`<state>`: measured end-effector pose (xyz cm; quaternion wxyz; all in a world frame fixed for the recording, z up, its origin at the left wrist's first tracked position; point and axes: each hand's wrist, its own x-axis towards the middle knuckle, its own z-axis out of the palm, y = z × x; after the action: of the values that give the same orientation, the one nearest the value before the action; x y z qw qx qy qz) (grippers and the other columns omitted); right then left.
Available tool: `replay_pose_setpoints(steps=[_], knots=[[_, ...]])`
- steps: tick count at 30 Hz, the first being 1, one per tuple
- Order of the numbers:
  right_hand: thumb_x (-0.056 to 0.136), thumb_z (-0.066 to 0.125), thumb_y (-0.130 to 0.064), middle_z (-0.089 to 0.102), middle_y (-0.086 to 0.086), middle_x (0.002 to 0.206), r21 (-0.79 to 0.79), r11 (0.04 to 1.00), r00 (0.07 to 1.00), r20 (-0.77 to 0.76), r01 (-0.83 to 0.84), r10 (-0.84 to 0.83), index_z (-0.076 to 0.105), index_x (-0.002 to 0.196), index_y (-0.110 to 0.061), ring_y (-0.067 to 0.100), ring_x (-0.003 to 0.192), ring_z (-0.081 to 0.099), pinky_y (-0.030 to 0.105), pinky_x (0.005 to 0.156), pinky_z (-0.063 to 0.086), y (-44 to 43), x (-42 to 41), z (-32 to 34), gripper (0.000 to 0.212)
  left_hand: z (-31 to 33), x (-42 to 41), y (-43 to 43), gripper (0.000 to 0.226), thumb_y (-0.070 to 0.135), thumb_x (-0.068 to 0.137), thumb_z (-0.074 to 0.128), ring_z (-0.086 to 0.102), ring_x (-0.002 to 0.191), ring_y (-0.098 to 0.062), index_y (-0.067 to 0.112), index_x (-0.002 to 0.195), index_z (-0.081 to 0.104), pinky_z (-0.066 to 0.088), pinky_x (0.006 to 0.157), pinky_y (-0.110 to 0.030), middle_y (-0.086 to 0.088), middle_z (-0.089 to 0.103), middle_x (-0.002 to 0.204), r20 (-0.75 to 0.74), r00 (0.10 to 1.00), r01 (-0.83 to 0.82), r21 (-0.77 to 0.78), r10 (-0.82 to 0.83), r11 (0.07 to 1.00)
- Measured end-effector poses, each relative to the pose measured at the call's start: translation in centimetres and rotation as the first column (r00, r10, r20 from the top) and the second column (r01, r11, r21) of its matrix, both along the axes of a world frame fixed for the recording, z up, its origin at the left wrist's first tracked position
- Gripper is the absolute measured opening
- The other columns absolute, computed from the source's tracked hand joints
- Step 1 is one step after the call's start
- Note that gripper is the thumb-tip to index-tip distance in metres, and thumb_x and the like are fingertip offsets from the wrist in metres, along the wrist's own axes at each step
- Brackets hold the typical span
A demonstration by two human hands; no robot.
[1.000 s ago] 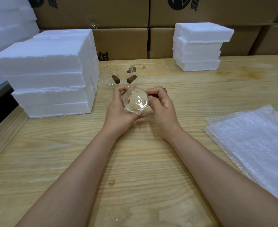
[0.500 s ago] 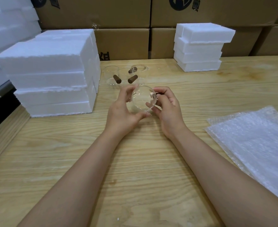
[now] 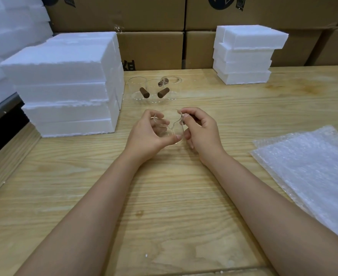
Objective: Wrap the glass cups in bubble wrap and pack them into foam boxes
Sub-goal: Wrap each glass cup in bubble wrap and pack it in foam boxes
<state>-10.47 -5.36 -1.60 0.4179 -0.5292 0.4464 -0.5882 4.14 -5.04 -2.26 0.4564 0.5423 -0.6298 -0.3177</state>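
At table centre, a clear round glass cup (image 3: 169, 126) sits tilted between both hands; can't tell if its base touches the wood. Left hand (image 3: 146, 134) grips it from the left, thumb under and fingers curled over the rim. Right hand (image 3: 202, 132) grips it from the right, fingertips (image 3: 186, 116) pinching the rim. Just behind the hands, three more clear glass cups with brown wooden stub handles (image 3: 153, 89) stand upright in a close cluster. Big stack of white foam boxes (image 3: 64, 84) is at back left, its corner just beside the cup cluster; insides are hidden. Smaller stack of white foam boxes (image 3: 245, 56) is at back right, well apart from the cups, top one shifted askew, insides also hidden. Pile of clear bubble wrap sheets (image 3: 313, 172) lies flat on the right, near the right forearm, running off the right side of the view. Brown cardboard cartons (image 3: 154, 48) wall off the back edge of the light wooden table (image 3: 164, 226). More white foam blocks (image 3: 9, 26) pile up at far left. Bare wood runs between the forearms down to the near edge, and between the hands and the bubble wrap. Left table edge drops to a lower wooden ledge (image 3: 5, 162).
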Motion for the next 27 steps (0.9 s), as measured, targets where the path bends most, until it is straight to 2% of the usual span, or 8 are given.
replay_pose_setpoints(steps=[6,12,15,17,19,22,24,27], knots=[[0.090,0.056,-0.001,0.057,0.001,0.071,0.106,0.994,0.996,0.090,-0.020,0.010,0.068,0.079,-0.018,0.013,0.044,0.049,0.021,0.034,0.034,0.4,-0.2,0.0,0.023,-0.2,0.2,0.3,0.061,0.031,0.059,0.091,0.065,0.097,-0.003,0.034,0.101,0.047,0.052,0.090,-0.032,0.011,0.067,0.104,0.080,0.997,0.017,0.056,-0.022,0.998],[0.088,0.058,-0.006,0.062,0.001,0.077,0.124,0.990,0.995,-0.080,0.068,-0.059,0.068,0.074,-0.026,0.003,0.047,0.048,0.016,0.041,0.034,0.5,-0.7,-0.3,0.026,-0.4,0.1,0.4,0.066,0.035,0.058,0.091,0.062,0.095,0.005,0.027,0.108,0.048,0.049,0.085,-0.021,0.012,0.066,0.106,0.136,0.990,0.021,0.090,-0.034,0.996],[0.088,0.060,-0.015,0.060,0.005,0.104,0.099,0.987,0.947,-0.307,0.127,-0.092,0.069,0.090,-0.025,0.008,0.076,0.058,0.021,0.063,0.040,0.8,-1.2,0.6,0.014,-0.4,0.0,0.3,0.065,0.036,0.059,0.090,0.058,0.085,0.010,0.027,0.108,0.048,0.040,0.070,-0.012,0.013,0.066,0.105,0.165,0.986,0.014,0.084,-0.027,0.996],[0.090,0.059,-0.024,0.057,-0.001,0.104,0.036,0.979,0.858,-0.490,0.200,-0.157,0.066,0.103,-0.024,0.006,0.083,0.052,0.021,0.067,0.037,0.9,-2.5,2.3,0.015,-0.4,0.2,0.2,0.065,0.034,0.060,0.090,0.056,0.083,0.013,0.028,0.109,0.048,0.037,0.066,-0.005,0.013,0.066,0.107,0.153,0.987,0.026,0.099,-0.041,0.995],[0.092,0.057,-0.032,0.057,-0.008,0.086,-0.016,0.969,0.744,-0.637,0.247,-0.200,0.065,0.098,-0.021,0.003,0.073,0.050,0.022,0.060,0.036,1.5,-4.7,5.1,0.015,-0.4,0.3,0.2,0.065,0.034,0.061,0.089,0.055,0.083,0.014,0.028,0.111,0.048,0.037,0.066,-0.004,0.011,0.065,0.109,0.152,0.987,0.041,0.109,-0.057,0.993],[0.092,0.050,-0.047,0.059,-0.002,0.074,-0.049,0.931,0.379,-0.904,0.362,-0.195,0.062,0.081,-0.012,0.018,0.072,0.054,0.028,0.058,0.037,2.6,-9.3,8.5,0.038,-0.4,0.3,0.2,0.065,0.034,0.063,0.088,0.054,0.085,0.012,0.028,0.113,0.046,0.037,0.066,-0.003,0.010,0.065,0.110,0.166,0.984,0.053,0.102,-0.070,0.993],[0.091,0.043,-0.056,0.059,0.005,0.072,-0.022,0.882,0.069,-0.996,0.471,-0.061,0.059,0.071,-0.011,0.023,0.068,0.053,0.032,0.062,0.041,3.2,-12.4,9.2,0.053,-0.5,0.4,0.2,0.066,0.034,0.063,0.088,0.054,0.085,0.012,0.028,0.114,0.046,0.035,0.068,-0.004,0.010,0.065,0.109,0.171,0.983,0.054,0.098,-0.071,0.994],[0.093,0.032,-0.061,0.060,0.005,0.089,0.142,0.782,-0.089,-0.965,0.607,0.245,0.060,0.083,-0.012,0.027,0.087,0.057,0.043,0.087,0.048,3.4,-16.8,7.2,0.057,-0.6,0.4,0.2,0.067,0.034,0.065,0.087,0.053,0.088,0.012,0.027,0.116,0.045,0.036,0.071,-0.008,0.010,0.064,0.110,0.171,0.982,0.065,0.096,-0.081,0.993]])
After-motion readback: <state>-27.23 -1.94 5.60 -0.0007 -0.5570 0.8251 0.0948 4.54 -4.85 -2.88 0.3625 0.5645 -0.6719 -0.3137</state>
